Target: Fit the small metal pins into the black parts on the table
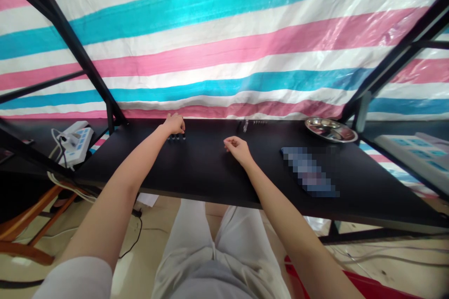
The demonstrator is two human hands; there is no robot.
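Note:
My left hand [173, 124] reaches to the far side of the black table [210, 173], fingers curled down over a short row of small dark upright pieces [176, 137]; whether it grips one is hidden. My right hand [237, 146] hovers near the table's middle, fingers loosely curled with thumb and forefinger close together; nothing visible between them. More small dark pieces [253, 123] lie along the back edge.
A shallow metal dish [330, 129] sits at the back right. A flat blurred item [310, 171] lies right of my right hand. White power strips [76, 141] rest at left; another [417, 156] at right. Black frame bars rise on both sides.

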